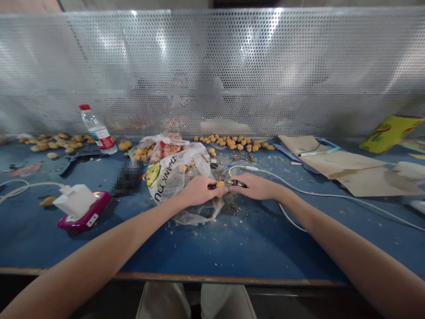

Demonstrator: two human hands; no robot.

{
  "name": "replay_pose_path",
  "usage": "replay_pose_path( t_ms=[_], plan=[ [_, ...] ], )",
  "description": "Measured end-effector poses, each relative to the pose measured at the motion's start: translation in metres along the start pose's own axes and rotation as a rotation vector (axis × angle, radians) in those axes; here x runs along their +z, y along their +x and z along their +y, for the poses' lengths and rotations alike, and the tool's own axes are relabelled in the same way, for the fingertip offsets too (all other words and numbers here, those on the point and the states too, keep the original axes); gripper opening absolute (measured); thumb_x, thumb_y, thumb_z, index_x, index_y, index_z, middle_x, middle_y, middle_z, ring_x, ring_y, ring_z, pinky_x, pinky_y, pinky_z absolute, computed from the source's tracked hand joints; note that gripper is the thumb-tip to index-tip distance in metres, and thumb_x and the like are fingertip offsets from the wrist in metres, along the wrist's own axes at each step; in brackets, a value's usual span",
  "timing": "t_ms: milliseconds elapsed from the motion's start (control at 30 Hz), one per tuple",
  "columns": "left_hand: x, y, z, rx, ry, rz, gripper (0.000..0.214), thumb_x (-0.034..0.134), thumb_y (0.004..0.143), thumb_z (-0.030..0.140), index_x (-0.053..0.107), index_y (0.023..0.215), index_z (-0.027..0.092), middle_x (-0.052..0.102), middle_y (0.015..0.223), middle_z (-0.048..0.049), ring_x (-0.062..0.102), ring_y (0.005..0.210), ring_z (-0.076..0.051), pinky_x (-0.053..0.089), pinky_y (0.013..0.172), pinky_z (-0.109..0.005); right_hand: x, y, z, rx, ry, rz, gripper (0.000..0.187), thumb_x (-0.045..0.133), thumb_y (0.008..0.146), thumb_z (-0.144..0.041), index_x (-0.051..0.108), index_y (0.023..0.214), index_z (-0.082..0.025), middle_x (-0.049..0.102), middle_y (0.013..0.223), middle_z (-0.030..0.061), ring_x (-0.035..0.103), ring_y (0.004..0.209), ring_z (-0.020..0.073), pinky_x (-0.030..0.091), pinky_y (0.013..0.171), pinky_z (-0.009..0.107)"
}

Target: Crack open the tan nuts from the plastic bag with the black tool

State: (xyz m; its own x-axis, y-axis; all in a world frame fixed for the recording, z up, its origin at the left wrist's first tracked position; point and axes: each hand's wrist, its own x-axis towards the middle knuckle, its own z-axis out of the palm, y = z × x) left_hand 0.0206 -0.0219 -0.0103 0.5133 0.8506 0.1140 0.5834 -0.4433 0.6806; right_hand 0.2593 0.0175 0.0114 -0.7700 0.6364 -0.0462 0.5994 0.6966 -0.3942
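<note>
My left hand (201, 191) and my right hand (252, 186) meet above the blue table (232, 248). Between them is a small yellow-brown round fruit (220, 185), held in my left fingertips with a dark object (211, 187) beside it. My right fingers grip a small dark tool with a shiny metal part (238, 183). A crumpled clear "THANK YOU" plastic bag (169, 177) lies just left of my hands, with more fruit inside. Further back, a row of similar fruits (229, 142) lies on the table. Scraps and peelings (235, 206) are scattered under my hands.
A pile of paler tan lumps (53, 144) and a water bottle (98, 129) stand back left. A magenta device with a white box (79, 208) sits front left. White cable (299, 191) runs right to cardboard sheets (345, 168). A perforated metal screen (212, 71) rises behind.
</note>
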Motion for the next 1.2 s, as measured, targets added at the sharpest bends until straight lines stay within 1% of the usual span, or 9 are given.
replay_pose_path(
  t_ms=[100,267,433,567,767,933,1200],
  plan=[
    [0.0008,0.0002,-0.0013,-0.01,0.012,0.013,0.057,0.052,0.087,0.064,0.038,0.057,0.018,0.036,0.053,0.0022,0.03,0.048,-0.009,0.019,0.051,-0.029,-0.0001,0.0001,-0.0004,-0.008,-0.001,-0.003,0.049,0.037,0.096,-0.063,0.06,0.095,-0.02,0.063,0.081,0.005,0.056,0.071,0.0196,0.038,0.065,0.034],
    [0.0003,-0.0001,-0.0005,-0.015,0.009,0.012,0.058,0.052,0.087,0.065,0.035,0.056,0.018,0.032,0.052,0.0028,0.027,0.047,-0.009,0.018,0.051,-0.029,-0.0005,0.0007,0.0003,0.022,0.021,0.023,0.05,0.038,0.095,-0.064,0.061,0.096,-0.02,0.064,0.083,0.0058,0.056,0.074,0.0206,0.039,0.065,0.034],
    [-0.0008,-0.0006,0.0025,-0.025,-0.001,0.008,0.058,0.053,0.086,0.064,0.033,0.056,0.018,0.031,0.053,0.0027,0.026,0.047,-0.009,0.017,0.05,-0.03,-0.001,0.0,0.0016,0.041,0.024,0.016,0.05,0.038,0.094,-0.064,0.062,0.1,-0.02,0.065,0.088,0.0067,0.057,0.077,0.022,0.04,0.066,0.034],
    [-0.0004,-0.0006,0.0019,-0.01,0.007,0.027,0.058,0.053,0.086,0.064,0.033,0.056,0.018,0.032,0.052,0.0024,0.027,0.047,-0.01,0.018,0.051,-0.03,-0.001,-0.0001,0.0005,0.019,0.002,0.005,0.051,0.037,0.095,-0.064,0.062,0.098,-0.02,0.064,0.084,0.0061,0.057,0.075,0.0216,0.04,0.066,0.034],
    [-0.0006,-0.0008,0.0015,-0.01,0.007,0.02,0.057,0.052,0.087,0.064,0.036,0.056,0.018,0.036,0.053,0.0019,0.03,0.047,-0.01,0.019,0.051,-0.03,-0.0008,-0.0001,-0.0013,0.011,0.003,0.0,0.05,0.037,0.095,-0.064,0.061,0.098,-0.02,0.064,0.085,0.0059,0.057,0.074,0.0209,0.039,0.065,0.034],
    [-0.001,-0.0008,0.0028,-0.018,-0.008,0.004,0.06,0.051,0.085,0.067,0.034,0.055,0.018,0.031,0.052,0.0025,0.027,0.046,-0.01,0.018,0.05,-0.029,-0.0018,-0.0006,-0.0025,0.014,0.007,-0.009,0.049,0.036,0.096,-0.063,0.06,0.093,-0.02,0.062,0.077,0.004,0.053,0.066,0.0182,0.035,0.061,0.033],
    [-0.001,-0.0008,0.0022,-0.011,-0.005,0.006,0.06,0.051,0.086,0.067,0.035,0.055,0.018,0.032,0.052,0.0024,0.027,0.046,-0.009,0.017,0.05,-0.029,-0.0011,-0.0002,-0.0008,0.007,-0.001,0.01,0.049,0.038,0.095,-0.063,0.062,0.097,-0.02,0.064,0.08,0.0047,0.056,0.071,0.02,0.038,0.064,0.033]
  ],
)
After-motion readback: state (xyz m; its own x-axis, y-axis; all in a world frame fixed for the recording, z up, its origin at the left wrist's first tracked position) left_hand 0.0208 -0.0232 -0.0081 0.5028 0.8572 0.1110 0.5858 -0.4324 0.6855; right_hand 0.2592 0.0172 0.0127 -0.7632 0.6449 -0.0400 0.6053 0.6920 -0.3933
